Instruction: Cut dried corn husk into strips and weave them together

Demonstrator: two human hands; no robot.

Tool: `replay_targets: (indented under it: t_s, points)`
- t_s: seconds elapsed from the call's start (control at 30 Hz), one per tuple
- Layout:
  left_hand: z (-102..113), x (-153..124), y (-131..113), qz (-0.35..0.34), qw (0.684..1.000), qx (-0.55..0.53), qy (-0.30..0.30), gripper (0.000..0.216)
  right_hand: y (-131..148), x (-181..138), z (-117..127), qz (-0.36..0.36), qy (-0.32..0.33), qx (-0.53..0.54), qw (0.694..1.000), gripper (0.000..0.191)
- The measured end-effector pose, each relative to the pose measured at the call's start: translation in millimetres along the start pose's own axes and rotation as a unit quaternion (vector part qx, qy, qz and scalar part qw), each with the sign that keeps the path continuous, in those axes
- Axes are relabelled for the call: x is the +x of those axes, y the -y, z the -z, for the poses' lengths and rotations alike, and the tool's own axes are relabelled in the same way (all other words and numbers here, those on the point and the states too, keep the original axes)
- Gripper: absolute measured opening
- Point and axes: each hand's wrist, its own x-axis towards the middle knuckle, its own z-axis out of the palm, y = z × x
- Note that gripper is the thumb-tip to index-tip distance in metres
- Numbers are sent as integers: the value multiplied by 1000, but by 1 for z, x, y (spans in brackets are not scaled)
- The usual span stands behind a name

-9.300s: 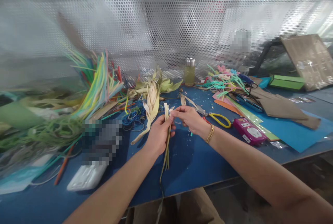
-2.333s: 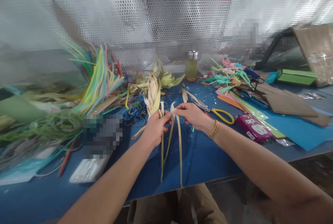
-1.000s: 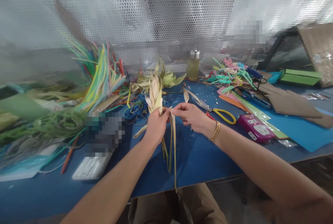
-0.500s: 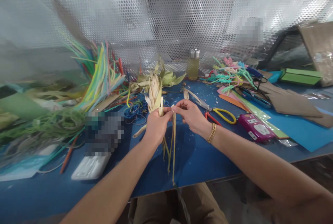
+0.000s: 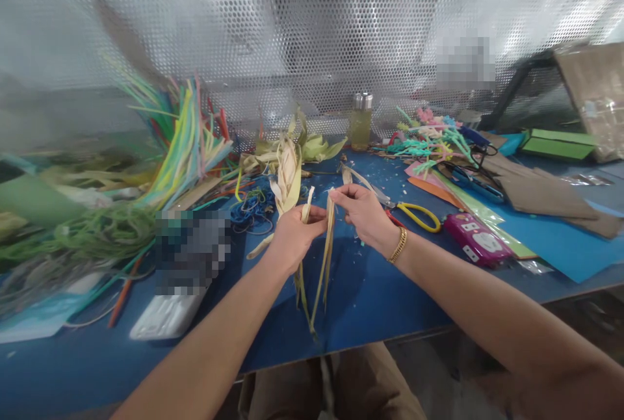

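My left hand [image 5: 297,235] is closed around the lower part of a braided corn husk piece [image 5: 287,176], whose thick plait stands up beyond the fingers. Pale strip ends hang below this hand. Pinched between the thumb and forefinger of my right hand [image 5: 361,212] is a bundle of thin corn husk strips [image 5: 328,244], folded at the top and dangling toward the table edge. A small gap separates the two hands. Just beyond the right hand lie scissors with red and yellow handles [image 5: 414,215], partly hidden by it.
More green husks [image 5: 316,147] and a glass bottle [image 5: 361,122] stand at the back. Left are tangled cords [image 5: 104,228], coloured strips [image 5: 182,153] and a partly blurred white device [image 5: 168,313]. Right are a purple box [image 5: 475,238], cardboard [image 5: 546,192] and blue paper [image 5: 560,244].
My hands have moved apart slightly, the right one drawing the thin strips away to the right. The left hand stays around the braid.
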Motion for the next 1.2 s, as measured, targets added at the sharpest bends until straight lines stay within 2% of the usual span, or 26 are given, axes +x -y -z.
replay_targets:
  t_s: [0.23, 0.37, 0.5, 0.73, 0.93, 1.0, 1.07, 1.13, 1.2]
  points:
    - [1, -4, 2, 30, 997, 39, 66, 20, 10, 4, 8, -3, -14, 30, 999, 28]
    - [0, -4, 4, 54, 996, 55, 46, 6, 11, 6, 11, -3, -5, 44, 999, 26]
    - [-1, -4, 1, 51, 995, 64, 49, 6, 10, 9, 13, -4, -3, 46, 999, 24]
    - [3, -11, -12, 88, 988, 74, 104, 21, 12, 15, 18, 28, -22, 60, 998, 27]
    - [10, -13, -12, 81, 971, 73, 212, 27, 10, 24, 27, 51, -52, 49, 996, 25]
    - [12, -12, -12, 95, 972, 75, 200, 28, 12, 25, 30, 56, -54, 53, 996, 24]
    - [13, -9, -11, 107, 983, 51, 138, 29, 15, 24, 31, 51, -34, 59, 996, 26]
    - [13, -6, -10, 100, 992, 2, 80, 30, 16, 21, 30, 27, 12, 58, 998, 30]
    - [12, -4, -8, 81, 994, -32, 58, 29, 14, 18, 26, -5, 57, 49, 997, 32]
